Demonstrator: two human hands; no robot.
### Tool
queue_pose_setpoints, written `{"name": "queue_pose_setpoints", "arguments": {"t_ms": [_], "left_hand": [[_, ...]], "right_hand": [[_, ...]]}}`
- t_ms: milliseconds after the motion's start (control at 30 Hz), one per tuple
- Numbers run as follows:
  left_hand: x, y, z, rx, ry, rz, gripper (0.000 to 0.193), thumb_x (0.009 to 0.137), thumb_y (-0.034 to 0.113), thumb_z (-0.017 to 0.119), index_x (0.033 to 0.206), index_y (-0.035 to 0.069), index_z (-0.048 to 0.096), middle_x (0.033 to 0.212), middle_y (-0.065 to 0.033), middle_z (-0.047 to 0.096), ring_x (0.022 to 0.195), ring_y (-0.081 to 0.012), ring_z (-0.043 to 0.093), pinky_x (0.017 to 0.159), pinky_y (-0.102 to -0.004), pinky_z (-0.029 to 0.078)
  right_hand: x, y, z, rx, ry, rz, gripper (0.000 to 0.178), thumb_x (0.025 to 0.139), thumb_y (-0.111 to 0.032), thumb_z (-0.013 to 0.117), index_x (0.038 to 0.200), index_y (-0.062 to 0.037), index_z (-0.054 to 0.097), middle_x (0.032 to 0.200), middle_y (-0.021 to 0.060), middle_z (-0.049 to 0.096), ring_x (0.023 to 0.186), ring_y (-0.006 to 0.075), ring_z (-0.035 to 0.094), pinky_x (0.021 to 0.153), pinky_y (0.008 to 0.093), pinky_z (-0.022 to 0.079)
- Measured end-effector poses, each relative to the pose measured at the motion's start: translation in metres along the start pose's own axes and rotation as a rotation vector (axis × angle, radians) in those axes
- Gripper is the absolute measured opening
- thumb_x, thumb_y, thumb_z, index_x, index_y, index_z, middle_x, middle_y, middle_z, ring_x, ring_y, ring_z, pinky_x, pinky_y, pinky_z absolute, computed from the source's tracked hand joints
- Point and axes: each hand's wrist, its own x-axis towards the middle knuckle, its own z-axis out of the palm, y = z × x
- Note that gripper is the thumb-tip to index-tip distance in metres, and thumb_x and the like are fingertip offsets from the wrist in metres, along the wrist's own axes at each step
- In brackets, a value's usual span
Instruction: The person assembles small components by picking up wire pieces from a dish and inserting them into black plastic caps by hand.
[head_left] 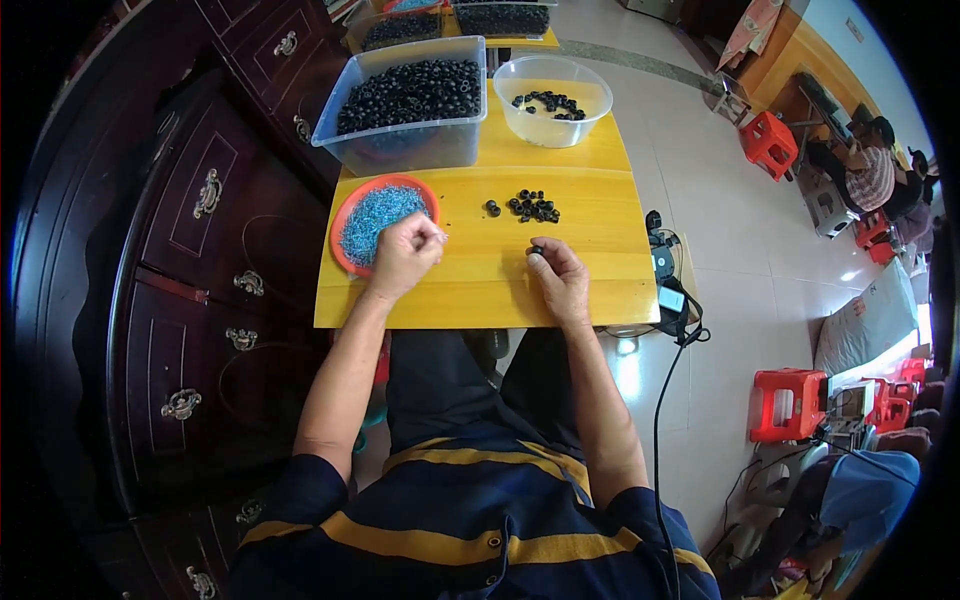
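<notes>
We see two hands at work over the yellow tabletop [480, 290]. The right grip [541, 254] grasps a small round black piece [537, 250] between thumb and fingers, near the front edge; held at the fingertips like that, so small a piece probably stays visible and easy to turn. The left grip [440, 236] is pinched together just above the near right side of the red bowl [337, 236], but we cannot tell whether anything sits between its fingertips. That bowl, full of thin blue bits [375, 215], stands at the left, likely so the left arm reaches it without crossing over.

A loose pile of black pieces [535, 208] lies just beyond the right hand, spread out, we would judge, so that single ones can be picked up readily. Farther back, the clear box [415, 153] heaped with black pieces and the round clear bowl [552, 132] holding only some stand side by side, perhaps set there to leave the front free for both hands.
</notes>
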Motion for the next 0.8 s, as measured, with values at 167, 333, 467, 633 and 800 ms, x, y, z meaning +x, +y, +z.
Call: {"name": "queue_pose_setpoints", "arguments": {"t_ms": [167, 333, 467, 633, 800], "left_hand": [[-0.002, 0.006, 0.050, -0.001, -0.080, 0.015, 0.008, 0.084, -0.005, 0.060, 0.086, 0.002, 0.057, 0.076, 0.0020, 0.060, 0.068, -0.0008, 0.056, 0.059, -0.0191, 0.047], [-0.001, 0.010, 0.081, 0.063, -0.099, 0.054, 0.007, 0.082, -0.003, 0.062, 0.088, 0.001, 0.062, 0.080, -0.0009, 0.064, 0.069, -0.0064, 0.058, 0.064, -0.0233, 0.049], [0.003, 0.008, 0.093, 0.036, -0.146, 0.053, 0.008, 0.088, 0.000, 0.060, 0.095, 0.001, 0.063, 0.083, 0.0031, 0.060, 0.070, -0.0028, 0.053, 0.064, -0.0196, 0.044], [0.009, 0.015, 0.100, 0.059, -0.166, 0.096, 0.010, 0.089, 0.001, 0.060, 0.098, 0.000, 0.063, 0.086, 0.0021, 0.060, 0.070, -0.0033, 0.053, 0.064, -0.0201, 0.045], [0.012, 0.016, 0.109, -0.004, -0.153, 0.040, 0.011, 0.089, 0.000, 0.062, 0.100, -0.001, 0.063, 0.086, -0.0025, 0.064, 0.074, -0.0070, 0.061, 0.068, -0.0233, 0.051]], "right_hand": [[-0.001, -0.006, -0.001, -0.034, -0.054, -0.005, 0.024, 0.090, -0.002, 0.065, 0.114, -0.0030, 0.065, 0.099, 0.0020, 0.069, 0.091, 0.0078, 0.061, 0.082, 0.0237, 0.049], [0.001, -0.008, -0.008, 0.106, -0.111, 0.031, 0.025, 0.092, 0.000, 0.063, 0.117, -0.0017, 0.061, 0.104, 0.0052, 0.068, 0.094, 0.0096, 0.062, 0.084, 0.0249, 0.050], [0.002, -0.008, -0.011, 0.232, -0.120, 0.014, 0.025, 0.093, 0.000, 0.061, 0.118, -0.0018, 0.055, 0.106, 0.0089, 0.068, 0.095, 0.0123, 0.063, 0.085, 0.0264, 0.052], [0.003, -0.013, -0.016, 0.312, -0.121, 0.038, 0.022, 0.094, -0.003, 0.061, 0.115, -0.0029, 0.055, 0.107, 0.0106, 0.068, 0.092, 0.0141, 0.065, 0.084, 0.0273, 0.052], [0.004, -0.012, -0.024, 0.472, -0.093, 0.099, 0.021, 0.094, -0.005, 0.062, 0.114, -0.0040, 0.056, 0.108, 0.0115, 0.067, 0.097, 0.0159, 0.063, 0.087, 0.0301, 0.051]]}}
